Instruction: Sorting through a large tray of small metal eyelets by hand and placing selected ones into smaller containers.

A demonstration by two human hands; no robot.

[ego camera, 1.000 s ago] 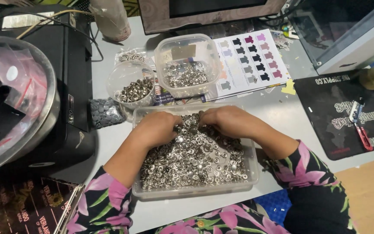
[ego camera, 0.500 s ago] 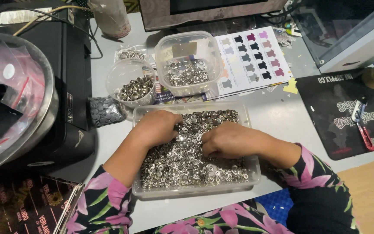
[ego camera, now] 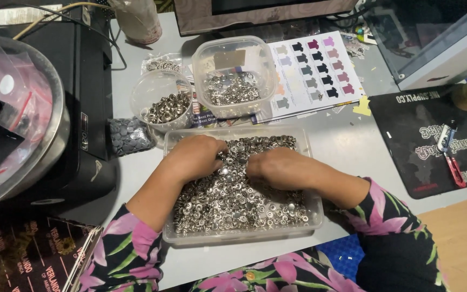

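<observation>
A clear rectangular plastic tray [ego camera: 318, 206] sits in front of me, filled with several small silver metal snap parts [ego camera: 233, 203]. My left hand [ego camera: 195, 157] rests knuckles-up on the pile at the tray's far left, fingers curled down into the parts. My right hand [ego camera: 279, 167] lies on the pile near the middle, fingers also dug in. The fingertips of both hands are hidden among the metal pieces, so what they pinch does not show. Both arms wear dark sleeves with pink flowers.
Behind the tray stand a square clear tub [ego camera: 234, 75] and a round clear cup [ego camera: 163, 103], both holding silver snaps. A colour chart sheet [ego camera: 314, 70] lies at the back right, a black mat [ego camera: 433, 140] with a small red tool [ego camera: 452, 165] right, a black machine [ego camera: 77, 108] left.
My right hand has slid from the tray's far edge toward me, into the middle of the pile. The left hand has barely shifted.
</observation>
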